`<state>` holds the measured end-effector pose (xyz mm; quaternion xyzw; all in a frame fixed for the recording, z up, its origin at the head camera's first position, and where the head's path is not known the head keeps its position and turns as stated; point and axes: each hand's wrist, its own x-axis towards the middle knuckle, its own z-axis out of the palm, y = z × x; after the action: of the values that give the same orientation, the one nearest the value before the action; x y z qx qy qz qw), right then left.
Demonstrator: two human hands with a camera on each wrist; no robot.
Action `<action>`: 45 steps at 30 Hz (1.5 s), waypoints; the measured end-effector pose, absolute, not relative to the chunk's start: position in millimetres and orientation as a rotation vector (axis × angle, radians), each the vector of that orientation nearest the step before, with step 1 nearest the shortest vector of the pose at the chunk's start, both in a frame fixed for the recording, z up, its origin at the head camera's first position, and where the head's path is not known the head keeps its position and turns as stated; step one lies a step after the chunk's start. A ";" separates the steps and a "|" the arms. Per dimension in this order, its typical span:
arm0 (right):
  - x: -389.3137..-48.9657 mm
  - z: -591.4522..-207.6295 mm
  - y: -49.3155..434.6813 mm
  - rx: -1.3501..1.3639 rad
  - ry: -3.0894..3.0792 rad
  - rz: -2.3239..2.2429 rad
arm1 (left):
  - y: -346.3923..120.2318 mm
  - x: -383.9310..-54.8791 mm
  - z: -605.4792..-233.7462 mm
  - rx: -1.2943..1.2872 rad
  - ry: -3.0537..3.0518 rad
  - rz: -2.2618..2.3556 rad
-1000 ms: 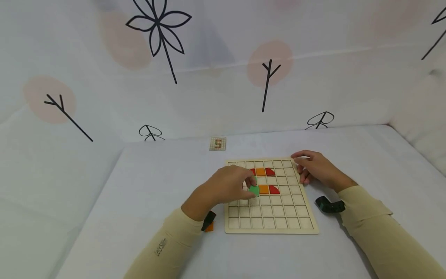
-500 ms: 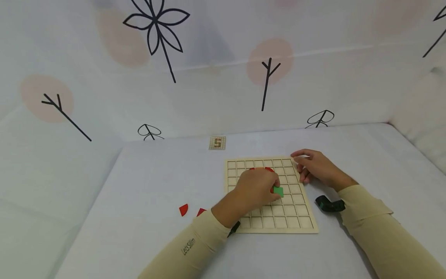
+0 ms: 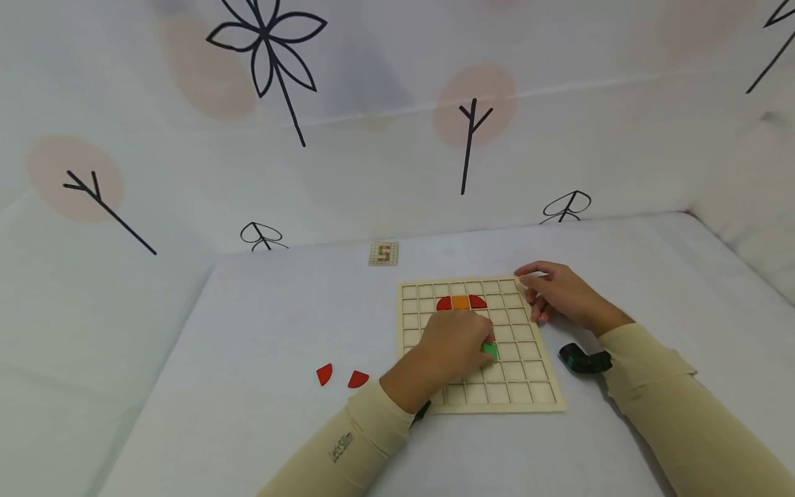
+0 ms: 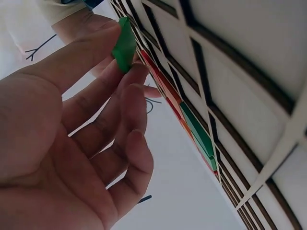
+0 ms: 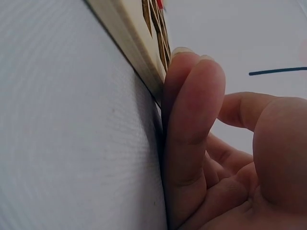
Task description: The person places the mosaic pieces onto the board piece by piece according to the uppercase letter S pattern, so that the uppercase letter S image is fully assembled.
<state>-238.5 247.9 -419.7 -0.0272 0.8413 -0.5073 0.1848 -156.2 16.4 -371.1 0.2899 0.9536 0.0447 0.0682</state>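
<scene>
My left hand (image 3: 456,338) reaches over the wooden grid board (image 3: 517,393) and pinches a green square tile (image 3: 490,351) between thumb and fingertips. The left wrist view has this green tile (image 4: 125,45) tilted, close over the grid. Two red quarter-round tiles (image 3: 477,301) flank an orange square tile (image 3: 460,302) in one row of the board. Another green tile (image 4: 196,127) lies in the grid in the left wrist view; the left hand hides it in the head view. My right hand (image 3: 562,293) rests at the board's far right corner, fingertips against its edge.
Two loose red quarter-round tiles (image 3: 358,379) lie on the white cloth left of the board. Behind the board is a small card (image 3: 384,253) with an S pattern on a grid. A printed cloth wall (image 3: 373,172) rises at the back.
With the green tile, my left hand moved right across the board, then slightly back toward me. The loose red tiles came into full sight. My right hand stayed at the corner.
</scene>
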 end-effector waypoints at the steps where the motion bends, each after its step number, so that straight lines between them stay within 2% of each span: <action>1: -238.5 -419.3 247.7 -0.075 2.375 -1.428 | 16.4 -156.1 -371.5 0.875 2.879 0.125; 45: -237.6 -417.6 244.1 -0.089 2.374 -1.429 | 15.2 -159.6 -381.3 0.797 2.869 0.128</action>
<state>-237.6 244.1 -417.6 -0.0316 0.8418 -0.5067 0.1835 -159.6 15.2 -381.3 0.2667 0.9595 0.0429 0.0802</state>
